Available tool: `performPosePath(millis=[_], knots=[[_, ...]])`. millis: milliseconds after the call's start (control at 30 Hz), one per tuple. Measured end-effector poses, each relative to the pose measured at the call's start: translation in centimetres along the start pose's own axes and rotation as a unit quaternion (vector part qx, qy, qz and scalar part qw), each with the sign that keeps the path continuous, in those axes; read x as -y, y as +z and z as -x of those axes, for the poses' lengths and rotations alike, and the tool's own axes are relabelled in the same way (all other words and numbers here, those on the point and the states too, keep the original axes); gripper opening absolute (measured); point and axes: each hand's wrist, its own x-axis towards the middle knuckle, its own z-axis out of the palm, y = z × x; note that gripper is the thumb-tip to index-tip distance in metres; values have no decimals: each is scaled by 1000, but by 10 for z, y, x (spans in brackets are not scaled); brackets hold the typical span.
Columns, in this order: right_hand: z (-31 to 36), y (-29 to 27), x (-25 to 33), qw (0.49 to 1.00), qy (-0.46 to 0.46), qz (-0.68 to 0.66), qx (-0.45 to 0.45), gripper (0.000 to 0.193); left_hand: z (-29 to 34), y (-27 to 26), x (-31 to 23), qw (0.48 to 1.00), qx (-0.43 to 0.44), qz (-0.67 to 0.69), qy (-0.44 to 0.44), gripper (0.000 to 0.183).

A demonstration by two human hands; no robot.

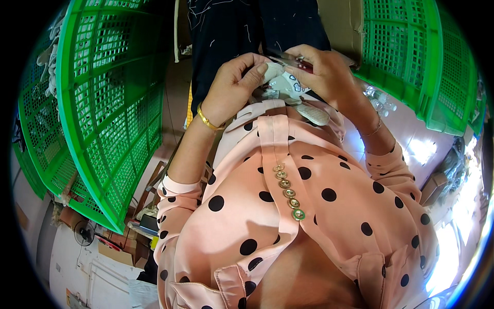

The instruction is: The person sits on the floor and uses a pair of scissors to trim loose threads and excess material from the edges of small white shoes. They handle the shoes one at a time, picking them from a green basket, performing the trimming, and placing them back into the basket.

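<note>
My left hand is closed, its thumb and fingers pinching the edge of a small off-white fabric piece over my lap. In my right hand is a pair of small scissors with a red handle, the dark blades pointing left across the top of the fabric. Below the pinched edge hangs a pale part with dark-outlined shapes printed on it. A rounded, ribbed off-white piece lies on my lap nearer my body; whether it joins the held fabric I cannot tell.
Tall green plastic crates stand at my left, with pale items at the far-left one. More green crates and a cardboard box are at my right. Loose threads cling to my dark trousers. A fan stands lower left.
</note>
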Motion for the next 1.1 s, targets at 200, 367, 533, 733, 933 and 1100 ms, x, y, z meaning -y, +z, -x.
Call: performPosePath(millis=[200,367,533,733,933,1100], knots=[[-6,-8,9,995,-10,23,99,16,3,1,0,1000,-2,-9,18,18],[-7,-9,0,995,-66,22,76,14,0,2,6,999,0,-21,42,18],[-10,1,-5,998,-34,22,43,16,1,3,3,1000,-19,-12,10,18],[-24,16,-4,941,199,-233,144,23,8,-3,26,971,-87,-179,130,16],[6,5,-39,967,152,-82,185,19,1,13,39,923,-154,-264,235,13],[2,-12,-28,951,179,-224,120,18,-5,24,47,926,-191,-242,216,17]])
